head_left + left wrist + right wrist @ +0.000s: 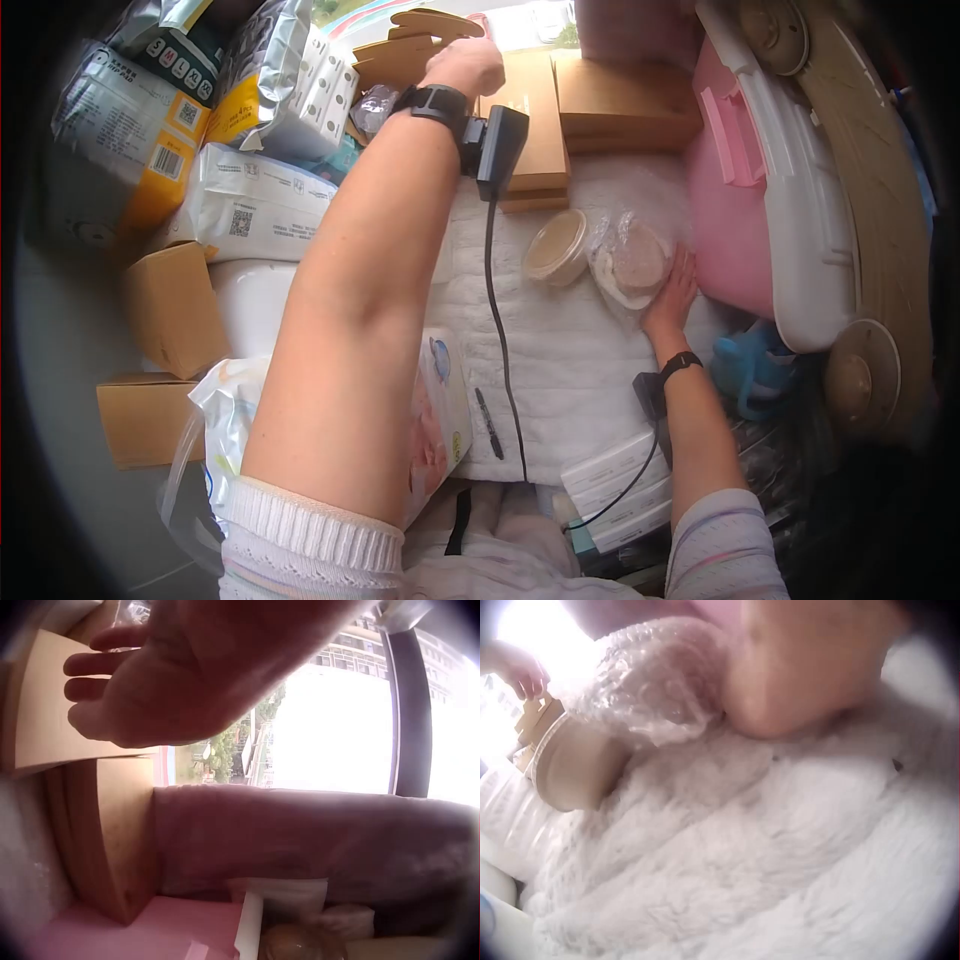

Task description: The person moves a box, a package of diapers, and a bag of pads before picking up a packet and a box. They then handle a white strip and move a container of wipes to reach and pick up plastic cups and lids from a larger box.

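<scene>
Stretched to the far side, the left hand (465,68) is above a brown cardboard box and beside several brown cardboard pieces (395,55). In the left wrist view that hand (165,682) has its fingers spread and slightly bent, with nothing visible in them; contact with the cardboard is unclear. The right hand (672,300) rests on the white quilted cloth (480,350), fingers extended against a clear plastic bag (630,255) with a round beige item inside. A beige lidded tub (557,247) sits left of the bag; the right wrist view shows the tub (577,765) tilted.
Brown boxes (630,100) stand at the back. A pink bin with a white rim (735,190) borders the right side, near a blue item (750,365). Packaged pads (130,140) and opened cartons (175,310) line the left. A black pen (489,423) lies on the cloth.
</scene>
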Demonstrator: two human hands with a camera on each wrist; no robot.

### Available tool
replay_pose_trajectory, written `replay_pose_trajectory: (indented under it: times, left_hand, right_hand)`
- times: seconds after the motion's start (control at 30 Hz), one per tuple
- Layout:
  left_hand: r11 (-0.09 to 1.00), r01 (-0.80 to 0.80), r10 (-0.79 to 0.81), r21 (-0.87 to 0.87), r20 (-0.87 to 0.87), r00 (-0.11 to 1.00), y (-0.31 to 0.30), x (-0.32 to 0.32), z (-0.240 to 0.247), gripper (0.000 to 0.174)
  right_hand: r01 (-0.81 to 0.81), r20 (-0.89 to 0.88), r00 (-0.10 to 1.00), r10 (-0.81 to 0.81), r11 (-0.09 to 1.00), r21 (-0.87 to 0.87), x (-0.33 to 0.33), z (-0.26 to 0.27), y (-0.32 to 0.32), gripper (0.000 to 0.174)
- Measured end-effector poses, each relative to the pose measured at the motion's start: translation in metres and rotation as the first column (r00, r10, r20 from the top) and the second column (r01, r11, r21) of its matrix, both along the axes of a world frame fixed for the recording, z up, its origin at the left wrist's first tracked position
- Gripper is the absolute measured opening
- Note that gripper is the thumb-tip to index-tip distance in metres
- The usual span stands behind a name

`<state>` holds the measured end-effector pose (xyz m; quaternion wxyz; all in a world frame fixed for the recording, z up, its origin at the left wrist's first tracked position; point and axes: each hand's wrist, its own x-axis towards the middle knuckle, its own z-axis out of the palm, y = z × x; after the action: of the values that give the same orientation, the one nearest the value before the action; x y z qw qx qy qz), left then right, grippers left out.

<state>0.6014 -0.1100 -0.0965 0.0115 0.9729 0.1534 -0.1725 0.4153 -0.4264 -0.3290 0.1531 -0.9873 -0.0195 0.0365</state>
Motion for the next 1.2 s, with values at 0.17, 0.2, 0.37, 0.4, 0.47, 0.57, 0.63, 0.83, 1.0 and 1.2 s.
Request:
replay_pose_trajectory:
  times: [0.17, 0.2, 0.37, 0.4, 0.47, 0.57, 0.63, 0.83, 1.0, 1.2]
  left_hand:
    - [0.938, -0.174, 0.169, 0.3, 0.041, 0.985, 0.11, -0.006, -0.055, 0.031]
    - [0.92, -0.157, 0.137, 0.359, 0.08, 0.987, 0.118, -0.013, -0.066, 0.034]
    - [0.92, -0.274, 0.224, 0.279, 0.199, 0.954, 0.138, -0.015, -0.086, 0.039]
    - [0.921, -0.309, 0.271, 0.235, 0.181, 0.945, 0.143, -0.009, -0.087, 0.047]
    - [0.941, -0.305, 0.288, 0.147, 0.128, 0.949, 0.151, 0.001, -0.082, 0.052]
    - [0.932, -0.322, 0.323, -0.166, -0.023, 0.946, 0.169, 0.002, -0.076, 0.066]
    - [0.763, -0.295, 0.352, -0.574, -0.013, 0.936, 0.175, -0.011, -0.076, 0.069]
    - [0.706, -0.292, 0.411, -0.646, 0.038, 0.911, 0.155, -0.004, -0.071, 0.076]
    - [0.957, -0.151, 0.135, -0.247, -0.078, 0.988, 0.141, 0.012, -0.059, 0.067]
    - [0.992, -0.011, -0.009, -0.122, -0.16, 0.987, 0.138, 0.02, -0.049, 0.03]
  right_hand:
    - [0.021, -0.056, 0.998, -0.021, 1.0, -0.013, 0.003, 0.016, 0.005, 0.086]
    - [0.034, -0.061, 0.998, -0.034, 0.999, -0.004, 0.004, 0.016, 0.005, 0.091]
    - [0.043, -0.133, 0.99, -0.038, 0.998, 0.037, 0.006, 0.017, 0.005, 0.109]
    - [0.051, -0.129, 0.991, -0.046, 0.998, 0.033, 0.006, 0.018, 0.006, 0.11]
    - [0.065, -0.128, 0.99, -0.061, 0.997, 0.029, 0.007, 0.017, 0.006, 0.112]
    - [0.124, -0.16, 0.98, -0.119, 0.992, 0.025, 0.006, 0.014, 0.007, 0.112]
    - [0.094, -0.134, 0.986, -0.098, 0.995, -0.032, 0.006, 0.012, 0.006, 0.113]
    - [0.097, -0.127, 0.987, -0.099, 0.995, -0.024, 0.005, 0.006, 0.005, 0.11]
    - [0.079, -0.117, 0.99, -0.081, 0.997, -0.023, 0.004, 0.008, 0.005, 0.111]
    - [0.11, -0.154, 0.982, -0.11, 0.994, -0.006, 0.005, 0.01, 0.006, 0.111]
